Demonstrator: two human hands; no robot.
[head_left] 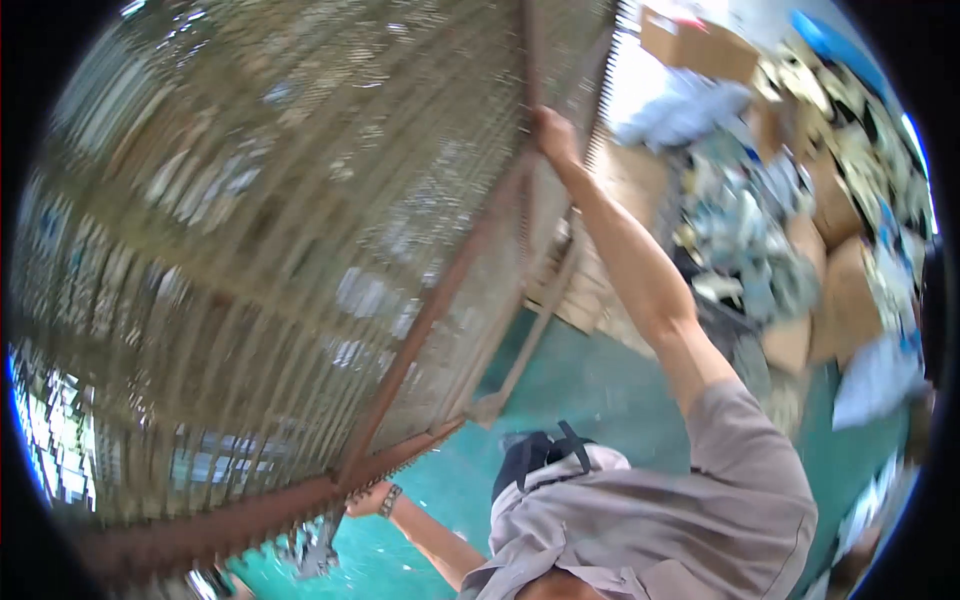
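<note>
A large wire-mesh panel (240, 300) in a rusty brown metal frame (420, 330) fills the left and upper part of the head view, tilted and smeared by motion. High up, my right hand (557, 137) is closed round an upright bar of this frame, its arm stretched out. My left hand (368, 498), with a band on the wrist, is at the frame's toothed lower rail and seems closed on it; its fingertips are hidden. Below that rail hangs a blurred grey piece (312, 545) that I cannot make out.
To the right lie heaps of pale and dark scraps (745, 220) among cardboard boxes (700, 45) and light blue bags (680, 110). A blue object (835, 45) rests at the far right. Underfoot is a green floor (590, 375), with brown cardboard (575, 300) beyond it.
</note>
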